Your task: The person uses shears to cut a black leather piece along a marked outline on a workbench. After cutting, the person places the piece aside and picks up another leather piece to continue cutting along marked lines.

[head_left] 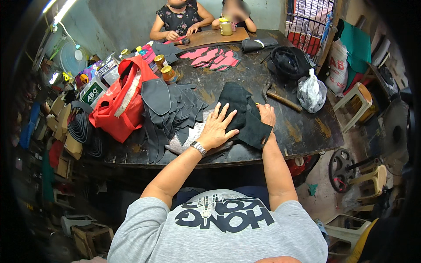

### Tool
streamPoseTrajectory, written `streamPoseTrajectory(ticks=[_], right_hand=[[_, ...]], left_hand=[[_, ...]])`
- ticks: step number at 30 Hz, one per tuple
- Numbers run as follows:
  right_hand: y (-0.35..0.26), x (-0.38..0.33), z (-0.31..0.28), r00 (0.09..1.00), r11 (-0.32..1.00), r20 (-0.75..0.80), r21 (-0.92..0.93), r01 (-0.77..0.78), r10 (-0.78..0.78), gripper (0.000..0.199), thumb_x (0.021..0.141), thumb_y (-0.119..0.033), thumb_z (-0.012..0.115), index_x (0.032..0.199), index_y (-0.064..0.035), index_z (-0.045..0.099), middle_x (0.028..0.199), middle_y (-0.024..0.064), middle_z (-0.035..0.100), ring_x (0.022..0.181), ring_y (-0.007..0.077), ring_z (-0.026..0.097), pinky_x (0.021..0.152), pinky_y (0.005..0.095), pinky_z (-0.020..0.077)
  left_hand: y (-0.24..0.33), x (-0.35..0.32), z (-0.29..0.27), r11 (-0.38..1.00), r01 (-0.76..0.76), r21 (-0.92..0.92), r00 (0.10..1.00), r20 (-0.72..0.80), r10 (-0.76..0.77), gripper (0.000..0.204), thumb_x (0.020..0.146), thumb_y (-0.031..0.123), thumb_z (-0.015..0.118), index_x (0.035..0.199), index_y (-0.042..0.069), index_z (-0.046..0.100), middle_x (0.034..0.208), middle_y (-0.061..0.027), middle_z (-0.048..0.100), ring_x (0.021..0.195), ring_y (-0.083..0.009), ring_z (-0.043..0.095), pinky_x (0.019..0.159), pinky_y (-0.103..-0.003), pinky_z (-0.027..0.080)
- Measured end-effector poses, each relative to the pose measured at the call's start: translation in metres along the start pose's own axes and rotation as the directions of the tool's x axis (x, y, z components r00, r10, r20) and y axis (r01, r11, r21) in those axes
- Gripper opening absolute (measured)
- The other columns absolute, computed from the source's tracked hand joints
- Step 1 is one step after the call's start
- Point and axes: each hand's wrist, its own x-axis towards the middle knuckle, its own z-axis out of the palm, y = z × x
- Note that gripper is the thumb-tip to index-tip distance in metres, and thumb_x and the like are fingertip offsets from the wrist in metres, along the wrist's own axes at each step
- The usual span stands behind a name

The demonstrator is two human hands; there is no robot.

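Observation:
A black suede-like sheet lies near the front edge of the dark table, partly over a pale, mottled slab. My left hand rests flat on the sheet's left side, fingers spread. At the sheet's right side is my right hand, its fingers curled. A bit of yellow shows by its fingertips, but what it grips is mostly hidden. Just beyond that hand, a hammer with a wooden handle lies on the table. Left of my left hand is a loose pile of dark grey cut pieces.
A red bag stands at the table's left, by jars. Pink-and-black cut pieces lie farther back. A black bag and a clear plastic bag sit at the right. Two people are across the table.

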Motion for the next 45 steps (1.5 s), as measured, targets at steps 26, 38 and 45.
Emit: streamPoseTrajectory(ticks=[26, 38, 45], right_hand=[[-0.003, -0.001, 0.000, 0.995, 0.995, 0.030, -0.032, -0.095, 0.096, 0.018, 0.078, -0.016, 0.066, 0.095, -0.0095, 0.066, 0.099, 0.0094, 0.059, 0.098, 0.0298, 0.057, 0.078, 0.0438, 0.0483], [0.001, -0.004, -0.002, 0.985, 0.988, -0.071, -0.035, 0.152, -0.154, 0.031, 0.082, -0.027, 0.059, 0.109, -0.0128, 0.061, 0.106, 0.0091, 0.057, 0.100, 0.0308, 0.055, 0.076, 0.0427, 0.0484], [-0.002, 0.015, -0.023, 0.955, 0.983, 0.263, -0.086, 0.165, -0.137, 0.032, 0.083, -0.033, 0.059, 0.102, -0.0074, 0.064, 0.105, 0.0166, 0.062, 0.100, 0.0366, 0.061, 0.081, 0.0469, 0.0497]], left_hand=[[0.001, 0.002, 0.004, 0.999, 0.005, 0.042, 0.999, 0.034, -0.006, 0.066, 0.092, 0.048, 0.053, 0.147, 0.016, 0.037, 0.156, -0.0149, 0.023, 0.145, -0.0384, 0.013, 0.115, -0.048, 0.021], [-0.008, -0.004, 0.012, 0.996, -0.078, -0.037, 0.985, -0.156, 0.071, 0.064, 0.088, 0.046, 0.061, 0.140, 0.011, 0.047, 0.150, -0.0159, 0.035, 0.141, -0.0420, 0.024, 0.109, -0.050, 0.030], [-0.016, -0.009, 0.009, 0.959, -0.041, -0.280, 0.983, -0.182, -0.011, 0.060, 0.078, 0.040, 0.073, 0.130, 0.015, 0.058, 0.147, -0.0125, 0.041, 0.140, -0.0400, 0.026, 0.113, -0.048, 0.027]])
